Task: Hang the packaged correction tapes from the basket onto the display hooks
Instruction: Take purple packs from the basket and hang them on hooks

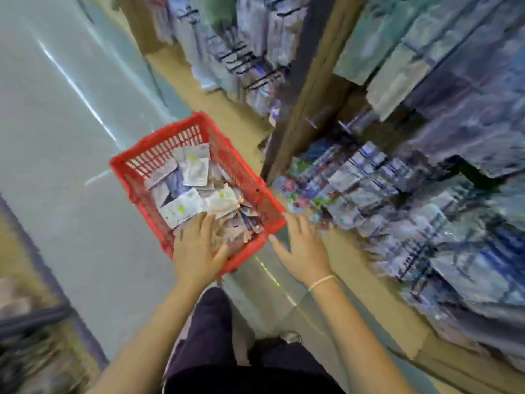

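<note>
A red plastic basket (136, 166) stands on the floor in front of me, filled with several packaged correction tapes (184, 206) in pale wrappers. My left hand (196, 248) reaches into the basket's near end, fingers spread flat over the packets; whether it holds one is unclear in the blur. My right hand (304, 245) hovers just right of the basket's near corner with fingers straight and spread, holding nothing. Display hooks (369, 177) loaded with hanging packets fill the rack to the right.
Wooden shelving (309, 89) with more hanging stationery (244, 61) rises behind the basket. A glossy grey floor (56, 137) stretches to the left. My legs in dark trousers (210, 336) are below. Another display edge (34, 322) sits at the lower left.
</note>
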`<state>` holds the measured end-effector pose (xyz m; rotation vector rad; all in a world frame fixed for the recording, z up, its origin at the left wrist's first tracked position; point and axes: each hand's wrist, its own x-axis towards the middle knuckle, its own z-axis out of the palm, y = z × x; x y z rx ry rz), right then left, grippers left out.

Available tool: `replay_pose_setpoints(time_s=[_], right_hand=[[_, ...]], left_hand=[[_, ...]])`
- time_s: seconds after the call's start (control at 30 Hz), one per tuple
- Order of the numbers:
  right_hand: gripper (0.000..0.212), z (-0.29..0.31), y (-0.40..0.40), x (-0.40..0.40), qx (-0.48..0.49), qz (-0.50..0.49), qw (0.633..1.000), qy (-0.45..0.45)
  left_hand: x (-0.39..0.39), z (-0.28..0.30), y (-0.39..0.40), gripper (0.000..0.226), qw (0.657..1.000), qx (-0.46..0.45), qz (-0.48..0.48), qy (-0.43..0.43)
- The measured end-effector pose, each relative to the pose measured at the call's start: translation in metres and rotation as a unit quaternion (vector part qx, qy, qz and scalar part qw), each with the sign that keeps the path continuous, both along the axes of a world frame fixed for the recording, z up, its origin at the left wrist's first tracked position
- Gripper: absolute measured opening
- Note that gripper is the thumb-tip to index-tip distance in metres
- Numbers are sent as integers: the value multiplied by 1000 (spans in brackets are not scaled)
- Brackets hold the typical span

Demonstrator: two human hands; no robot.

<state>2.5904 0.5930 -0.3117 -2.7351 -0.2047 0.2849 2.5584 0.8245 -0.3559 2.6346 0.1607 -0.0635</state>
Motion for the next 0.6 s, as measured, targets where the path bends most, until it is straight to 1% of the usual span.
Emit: replay_pose_setpoints(time_s=[0.1, 0.2, 0.3, 0.33, 0.4, 0.43, 0.47, 0.5, 0.57, 0.6], right_hand=[[63, -40, 64, 32, 5, 38, 999, 36], [61, -85, 111, 63, 35, 37, 993, 110], [68, -130, 145, 88, 73, -21, 981, 176], [72, -143, 153, 95, 88, -57, 976, 193], [85, -170, 165, 109, 109, -118, 967, 198], [92, -182, 170, 114, 101, -123, 969, 189], [97, -193, 174, 118, 71, -107, 976, 178], [96, -202, 176, 121, 26, -79, 982, 169], [85, -212, 178, 125, -60, -24, 985, 160], [81, -212, 178, 127, -87, -9, 984, 156]], left_hand=[[4, -49, 57, 77, 998, -12, 39, 37], [15, -89, 90, 83, 997, -21, 72, 33], [22, -114, 107, 90, 989, -43, 131, 44], [22, -120, 110, 92, 989, -43, 135, 39], [19, -131, 112, 92, 990, -40, 132, 20], [18, -133, 112, 92, 990, -41, 136, 9], [18, -134, 112, 91, 989, -42, 142, -1], [19, -134, 111, 90, 988, -43, 147, -5], [19, -132, 110, 89, 987, -43, 158, -7], [20, -132, 110, 88, 986, -41, 159, -10]])
